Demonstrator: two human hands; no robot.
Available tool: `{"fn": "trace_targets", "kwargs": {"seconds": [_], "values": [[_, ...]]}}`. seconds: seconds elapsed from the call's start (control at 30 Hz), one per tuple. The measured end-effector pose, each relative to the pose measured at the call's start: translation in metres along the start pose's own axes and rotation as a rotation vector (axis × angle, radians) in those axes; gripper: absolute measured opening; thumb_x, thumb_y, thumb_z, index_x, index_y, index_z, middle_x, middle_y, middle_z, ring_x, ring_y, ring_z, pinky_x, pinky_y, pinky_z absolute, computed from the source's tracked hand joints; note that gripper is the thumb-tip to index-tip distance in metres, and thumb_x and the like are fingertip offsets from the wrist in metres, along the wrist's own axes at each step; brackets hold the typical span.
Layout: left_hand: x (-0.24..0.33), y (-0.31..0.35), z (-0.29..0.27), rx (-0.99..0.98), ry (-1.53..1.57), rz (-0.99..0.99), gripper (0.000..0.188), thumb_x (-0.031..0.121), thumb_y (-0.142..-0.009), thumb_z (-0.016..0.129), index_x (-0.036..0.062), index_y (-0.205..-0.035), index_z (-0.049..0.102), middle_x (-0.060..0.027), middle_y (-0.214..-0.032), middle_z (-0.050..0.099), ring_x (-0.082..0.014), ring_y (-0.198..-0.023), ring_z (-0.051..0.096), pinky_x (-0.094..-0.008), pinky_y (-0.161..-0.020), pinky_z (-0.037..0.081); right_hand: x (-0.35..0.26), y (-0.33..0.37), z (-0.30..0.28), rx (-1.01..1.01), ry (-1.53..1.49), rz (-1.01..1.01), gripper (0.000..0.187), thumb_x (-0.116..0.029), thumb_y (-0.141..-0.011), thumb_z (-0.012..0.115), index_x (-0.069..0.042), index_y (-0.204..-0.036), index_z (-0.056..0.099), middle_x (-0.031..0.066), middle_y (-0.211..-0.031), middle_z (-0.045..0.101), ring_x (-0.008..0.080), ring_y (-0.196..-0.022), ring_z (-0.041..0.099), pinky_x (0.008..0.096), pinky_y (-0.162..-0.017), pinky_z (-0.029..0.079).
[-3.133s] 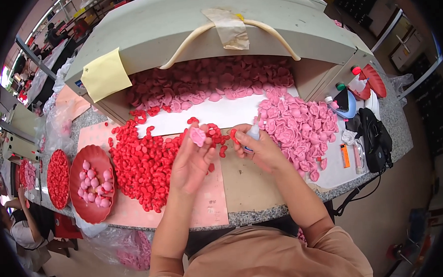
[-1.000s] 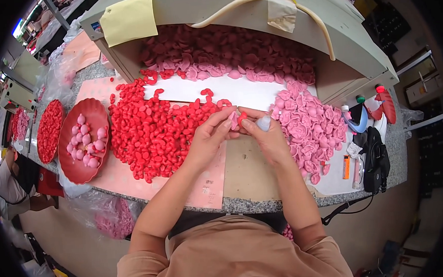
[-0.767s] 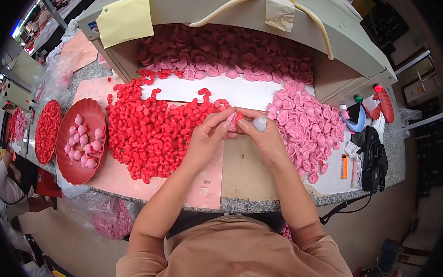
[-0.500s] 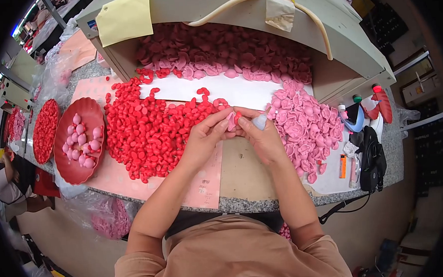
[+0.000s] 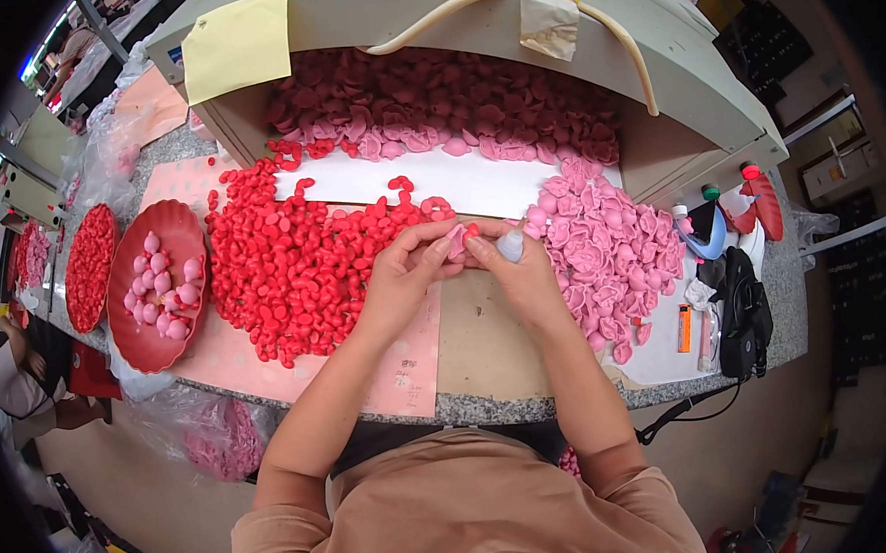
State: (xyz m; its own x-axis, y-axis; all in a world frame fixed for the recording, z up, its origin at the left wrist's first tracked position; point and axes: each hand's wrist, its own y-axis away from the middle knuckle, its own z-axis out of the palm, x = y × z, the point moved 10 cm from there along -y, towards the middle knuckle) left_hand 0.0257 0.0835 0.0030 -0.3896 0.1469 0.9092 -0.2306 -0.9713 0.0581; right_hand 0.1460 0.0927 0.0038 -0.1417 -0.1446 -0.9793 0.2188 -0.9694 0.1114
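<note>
Left hand [image 5: 401, 281] pinches a cupped pink petal piece [image 5: 455, 239] between thumb and fingertips, close against the right hand [image 5: 526, 284] above a beige board [image 5: 492, 346]. The right hand grips a small red piece [image 5: 472, 232] and a translucent squeeze bottle [image 5: 510, 245]; I cannot tell whether petal and red piece touch. Beyond, red bean-shaped pieces [image 5: 287, 260] heap leftward, pink petals [image 5: 611, 238] rightward. Farther back stands a grey-green open-fronted cabinet [image 5: 419, 2].

This is a production workshop: red bean-shaped pieces [image 5: 293, 274] and pink petal-shaped pieces [image 5: 612, 253] lie heaped in bulk on a speckled bench [image 5: 490, 410], a clear plastic bag [image 5: 226, 443] bulges with pink parts below, and a co-worker [image 5: 13, 384] shows at the left.
</note>
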Motion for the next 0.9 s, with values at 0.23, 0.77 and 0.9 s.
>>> {"fn": "trace_targets", "kwargs": {"seconds": [0.23,0.77,0.9], "values": [[0.012,0.003,0.003,0.05,-0.38,0.09,0.023,0.018,-0.097,0.049,0.0017,-0.112,0.051,-0.0046,-0.089,0.059,-0.0084,-0.074,0.056,-0.0231,-0.065,0.051,-0.003,-0.001,0.003,0.014,0.032,-0.082,0.026,-0.012,-0.091,0.058,0.002,-0.113,0.057,0.0048,-0.099,0.062,0.0107,-0.09,0.059,0.0254,-0.081,0.049],[0.033,0.011,0.01,0.034,-0.823,0.247,0.025,0.024,-0.099,0.04,-0.0004,-0.101,0.045,-0.023,-0.082,0.058,-0.0403,-0.075,0.059,-0.0443,-0.063,0.046,-0.006,0.004,0.01,-0.013,0.197,-0.047,0.024,-0.012,-0.091,0.058,0.002,-0.11,0.057,0.0057,-0.101,0.062,0.0119,-0.091,0.06,0.0255,-0.083,0.049],[0.032,0.011,0.009,0.041,-0.932,0.204,0.024,0.023,-0.098,0.041,-0.0002,-0.099,0.045,-0.024,-0.082,0.057,-0.0421,-0.076,0.058,-0.0467,-0.062,0.044,0.001,0.004,0.01,-0.018,0.228,-0.015,0.023,-0.011,-0.091,0.058,0.002,-0.111,0.058,0.005,-0.102,0.062,0.0112,-0.092,0.06,0.0255,-0.083,0.049]]}}
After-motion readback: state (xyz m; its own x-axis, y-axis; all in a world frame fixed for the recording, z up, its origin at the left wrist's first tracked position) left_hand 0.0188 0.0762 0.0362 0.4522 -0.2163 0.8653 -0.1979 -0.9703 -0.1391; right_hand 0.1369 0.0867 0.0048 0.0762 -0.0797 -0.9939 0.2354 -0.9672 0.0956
